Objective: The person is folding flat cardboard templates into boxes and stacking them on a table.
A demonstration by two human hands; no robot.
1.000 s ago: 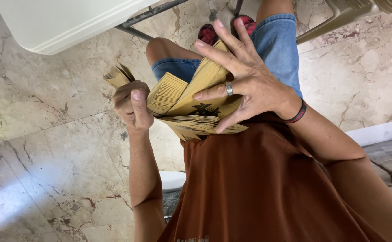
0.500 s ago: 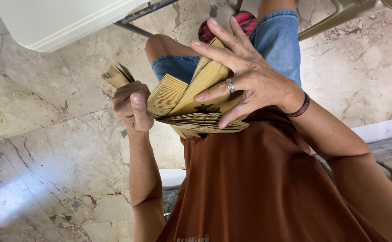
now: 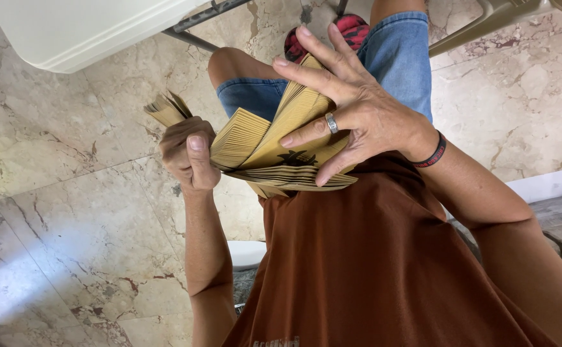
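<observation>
A thick stack of tan paper sheets or flat bags (image 3: pixel 274 144) is fanned out in front of my brown shirt. My left hand (image 3: pixel 188 154) grips the stack's left end in a closed fist, thumb up against the edges. My right hand (image 3: pixel 351 106), with a ring and a dark wristband, lies over the right half with its fingers spread. Two of its fingers press on the top sheet and one curls under the lower edges. A dark printed mark shows on one sheet.
Below are my knees in denim shorts (image 3: pixel 396 51) and a red-and-black shoe (image 3: pixel 351 29) on a marble floor (image 3: pixel 69 212). A white table edge (image 3: pixel 82 32) with metal legs is at top left, a tan chair leg (image 3: pixel 480 29) at top right, a white ledge (image 3: pixel 544 183) at right.
My right hand has shifted slightly over the fanned sheets, its fingers spreading wider. My left hand keeps its grip in the same place.
</observation>
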